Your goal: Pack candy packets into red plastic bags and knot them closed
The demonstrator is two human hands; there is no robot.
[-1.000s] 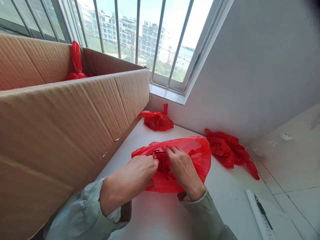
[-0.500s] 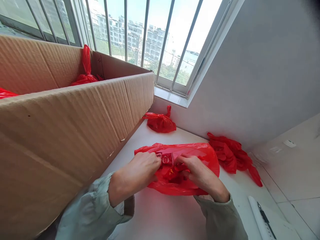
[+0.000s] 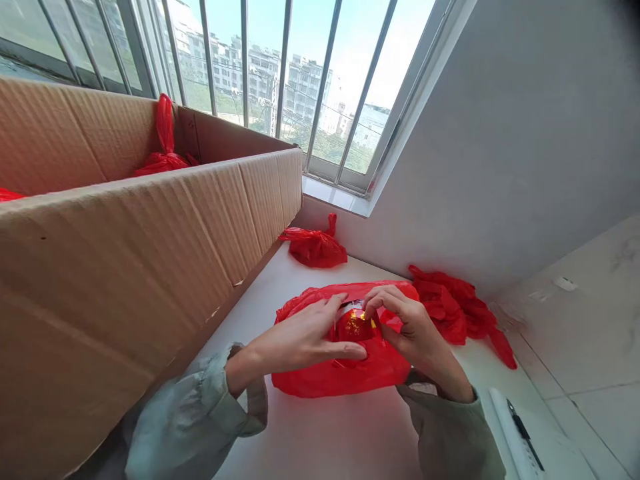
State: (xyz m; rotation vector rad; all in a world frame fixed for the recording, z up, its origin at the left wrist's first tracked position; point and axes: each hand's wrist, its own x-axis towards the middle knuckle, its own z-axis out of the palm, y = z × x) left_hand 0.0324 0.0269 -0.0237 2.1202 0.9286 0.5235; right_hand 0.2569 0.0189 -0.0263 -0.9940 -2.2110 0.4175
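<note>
Cardboard box point(image 3: 165, 273) blocks the left, tied bag point(image 3: 319, 251) far; over near bag point(image 3: 345, 383), left hand point(image 3: 305, 335) spread apart, right hand point(image 3: 411, 325) of unclear grip

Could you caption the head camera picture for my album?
Two hands around a shiny red item amid a red plastic bag, beside a cardboard box.

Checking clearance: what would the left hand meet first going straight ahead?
The left hand would probably meet the shiny red-and-gold item first, with the right hand just beyond; depth inside the red bag is hard to judge.
</note>
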